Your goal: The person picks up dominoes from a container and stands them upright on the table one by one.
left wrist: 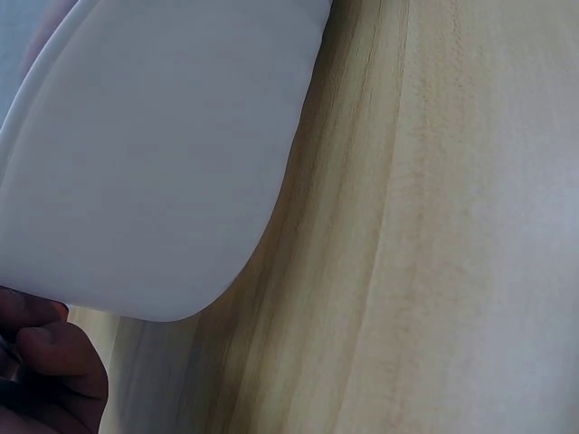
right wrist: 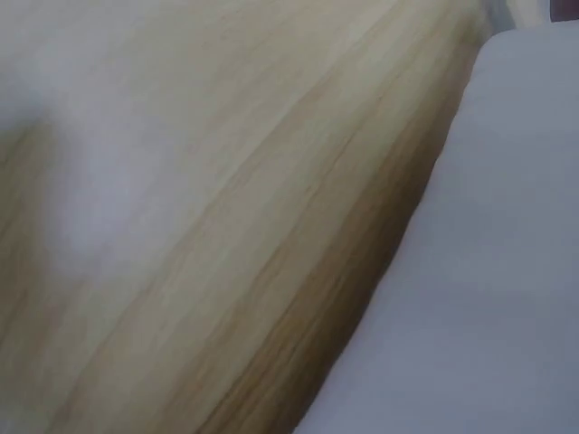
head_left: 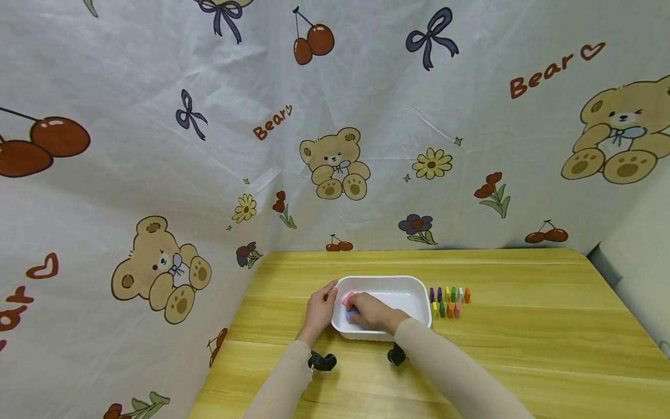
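A white plastic tray stands on the wooden table. At its left end my left hand grips the rim; the left wrist view catches curled fingers against the tray wall. My right hand reaches over the near side into the tray, its fingers and thumb pinching a small blue block. Just beyond those fingertips lies a pink block, partly covered by the hand. The right wrist view has only the tray's outer wall and the table, with no fingers visible.
Right of the tray, several small coloured blocks stand in two rows: purple, yellow, green, white, orange and pink. Black wrist devices sit below both hands. A bear-print cloth hangs behind and left of the table.
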A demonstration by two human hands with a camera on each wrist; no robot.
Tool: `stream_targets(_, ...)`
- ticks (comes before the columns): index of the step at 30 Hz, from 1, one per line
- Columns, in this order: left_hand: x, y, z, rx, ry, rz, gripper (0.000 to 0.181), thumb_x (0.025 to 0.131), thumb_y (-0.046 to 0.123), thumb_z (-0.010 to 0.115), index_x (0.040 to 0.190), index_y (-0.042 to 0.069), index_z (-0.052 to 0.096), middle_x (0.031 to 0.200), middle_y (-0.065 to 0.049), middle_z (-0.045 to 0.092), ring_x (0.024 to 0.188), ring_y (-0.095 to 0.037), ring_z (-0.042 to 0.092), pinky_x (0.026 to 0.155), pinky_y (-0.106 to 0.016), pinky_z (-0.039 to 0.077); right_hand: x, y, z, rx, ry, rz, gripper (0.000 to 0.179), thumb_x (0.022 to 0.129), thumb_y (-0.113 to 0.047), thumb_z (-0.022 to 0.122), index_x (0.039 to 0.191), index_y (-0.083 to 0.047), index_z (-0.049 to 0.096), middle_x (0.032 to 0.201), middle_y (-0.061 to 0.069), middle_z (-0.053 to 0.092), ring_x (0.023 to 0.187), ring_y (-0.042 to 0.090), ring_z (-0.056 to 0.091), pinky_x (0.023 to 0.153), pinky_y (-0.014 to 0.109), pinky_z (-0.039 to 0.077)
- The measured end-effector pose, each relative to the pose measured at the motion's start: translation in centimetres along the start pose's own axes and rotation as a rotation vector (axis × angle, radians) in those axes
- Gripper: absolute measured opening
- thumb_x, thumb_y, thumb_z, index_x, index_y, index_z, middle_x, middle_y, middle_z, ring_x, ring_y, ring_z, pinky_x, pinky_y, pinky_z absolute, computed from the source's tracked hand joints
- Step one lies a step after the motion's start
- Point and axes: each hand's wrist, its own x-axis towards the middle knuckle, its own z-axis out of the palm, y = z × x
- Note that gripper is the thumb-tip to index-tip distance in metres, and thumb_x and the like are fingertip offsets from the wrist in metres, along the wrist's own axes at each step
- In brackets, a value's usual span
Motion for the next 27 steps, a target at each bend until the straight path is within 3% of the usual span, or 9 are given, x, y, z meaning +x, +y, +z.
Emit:
stream_targets(6,-0.1,0.2,0.0,0.017,0.007,-0.005,0.036,0.108,0.028,0.055,0.140,0.016,0.066,0.130,-0.011,0.072,0.105,-0.020,0.066,0.089,-0.038,0.058,-0.5,0.0,-0.5,-0.008,-0.011,0.012,0.028,0.095,-0.017,0.074,0.119,-0.004,0.070,0.107,0.002,0.072,0.094,0.012,0.060,0.095,0.037,0.053)
stream_targets(10,-0.2,0.4,0.0,0.010,0.004,-0.020,0.037,0.108,0.028,0.054,0.141,0.016,0.065,0.135,-0.010,0.069,0.110,-0.022,0.066,0.093,-0.042,0.057,-0.8,0.0,-0.9,0.000,-0.018,0.016,0.031,0.096,-0.018,0.074,0.123,-0.004,0.071,0.109,0.002,0.072,0.096,0.012,0.061,0.096,0.036,0.054)
stream_targets(16,-0.3,0.6,0.0,0.019,0.001,-0.031,0.036,0.108,0.028,0.054,0.141,0.017,0.065,0.136,-0.009,0.069,0.108,-0.021,0.065,0.091,-0.039,0.057,-1.1,-0.1,-1.5,-0.023,-0.014,-0.020,0.026,0.096,-0.019,0.074,0.118,-0.006,0.073,0.107,0.002,0.071,0.095,0.013,0.062,0.092,0.033,0.054)
stream_targets(27,-0.4,0.8,-0.1,0.017,0.000,-0.021,0.036,0.108,0.027,0.055,0.141,0.017,0.066,0.134,-0.011,0.070,0.105,-0.021,0.065,0.089,-0.037,0.057,-2.1,-1.0,-2.6,0.035,0.027,-0.046,0.020,0.096,-0.019,0.074,0.113,-0.009,0.072,0.102,-0.003,0.069,0.091,0.009,0.059,0.086,0.029,0.054)
